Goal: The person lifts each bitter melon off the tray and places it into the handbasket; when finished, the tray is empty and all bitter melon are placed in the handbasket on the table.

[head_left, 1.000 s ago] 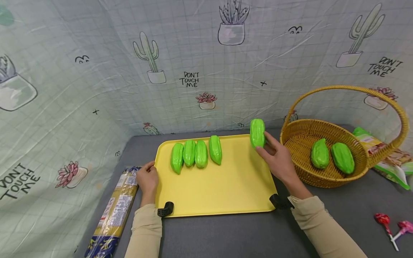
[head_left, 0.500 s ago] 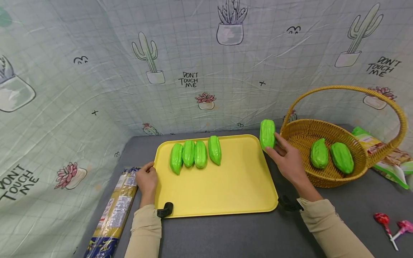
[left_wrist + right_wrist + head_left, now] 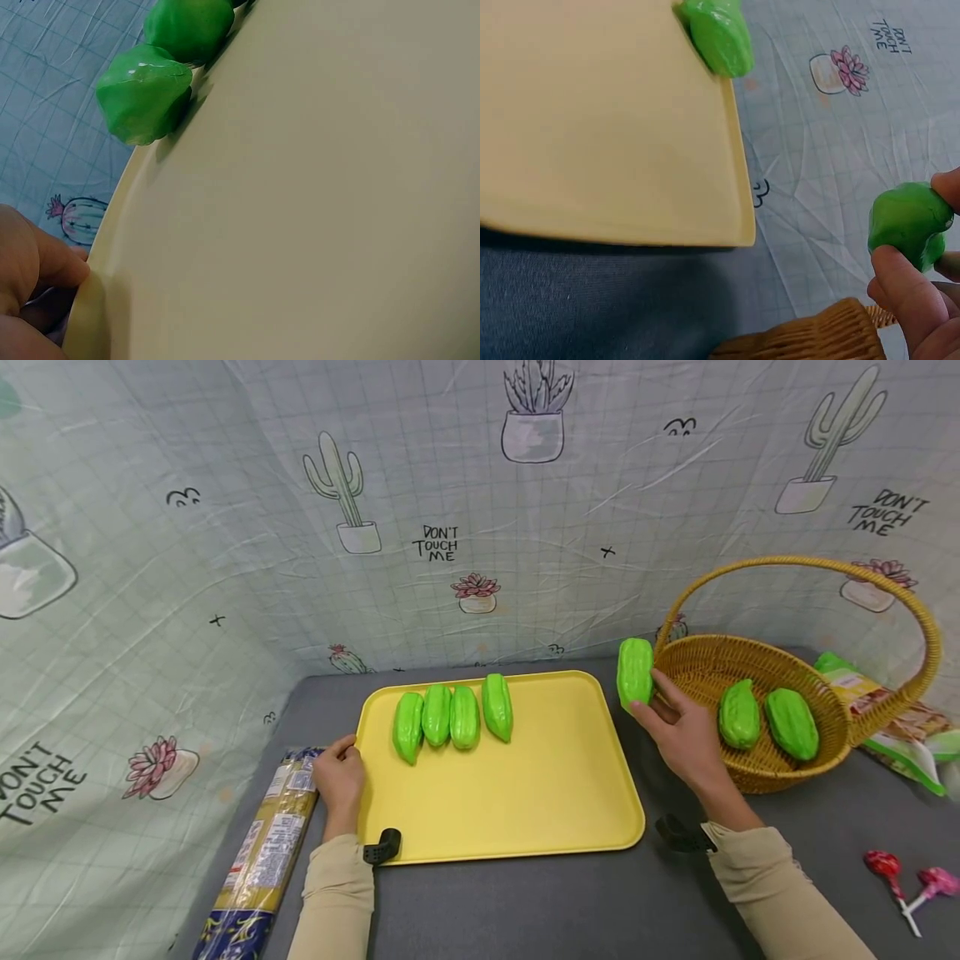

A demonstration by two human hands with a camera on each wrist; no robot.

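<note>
In the head view, the right hand (image 3: 678,735) grasps one green gourd (image 3: 635,672) with curled fingers and holds it upright in the air, just between the right edge of the yellow tray (image 3: 525,810) and the rim of the wicker basket (image 3: 757,777). The gourd is above the grey table (image 3: 525,902), and it touches neither the tray nor the basket. Two more gourds (image 3: 765,720) lie inside the basket, side by side, and a row of four gourds (image 3: 452,718) lies at the far part of the tray, close together. The left hand (image 3: 339,774) rests at the left edge of the tray with bent fingers; I judge that it holds the tray steady, so that the tray does not slide. Beside this hand lies a long packet (image 3: 262,852), a green bag (image 3: 900,727) lies behind the basket, and two lollipops (image 3: 903,885) lie at the right side. In the left wrist view, the fingers (image 3: 45,262) of the left hand are curled against the rim of the tray (image 3: 315,210), and they seem to pinch it, with two of the gourds (image 3: 161,71) near. In the right wrist view, the thumb and fingers (image 3: 904,289) close around the held gourd (image 3: 909,221), which hangs above the basket rim (image 3: 810,337), well apart from the tray corner (image 3: 739,217).
</note>
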